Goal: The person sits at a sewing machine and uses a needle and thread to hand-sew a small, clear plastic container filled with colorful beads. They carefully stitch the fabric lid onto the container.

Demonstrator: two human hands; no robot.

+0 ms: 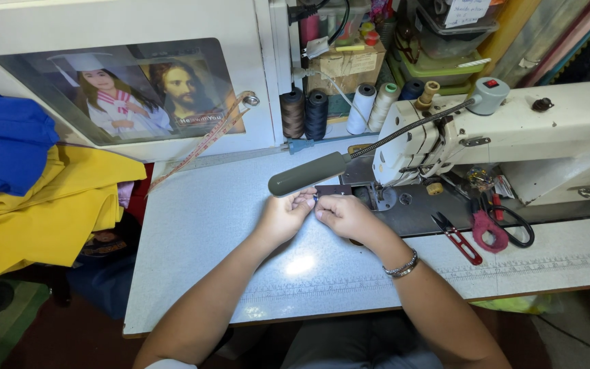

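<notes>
**Both hands pinching a small dark piece beside the sewing machine**

Nearest: two bare forearms reaching up from the lower edge over the pale bench (199, 225), a beaded bracelet (402, 266) on the right wrist. A printed ruler strip along the bench's front edge.

Farther in: left hand (283, 217) and right hand (344, 214) meeting at the fingertips, touching each other. Each grip closed to a pinch on a small dark piece (317, 199) held between them, just above the bench; too small to tell what kind of piece. Right beside it, the dark machine plate (411, 212).

To the right on that plate: red thread snips (457, 237), then black-handled scissors (507, 222) with a scrap of pink cloth (486, 229) over them.

Just beyond the hands: a grey-green lamp head (307, 174) on a flexible neck, hanging over the fingertips. Behind it, the white sewing machine (527, 137), needle area near the right hand.

To the left, off the bench: yellow cloth (49, 205) with blue cloth (5, 143) heaped on it.

Farthest: a row of thread cones (349, 109) in brown, navy, white, cream and blue; a tape measure (203, 143) hanging slantwise; a framed picture (131, 89) on the white cabinet; stacked boxes and containers at the top.
</notes>
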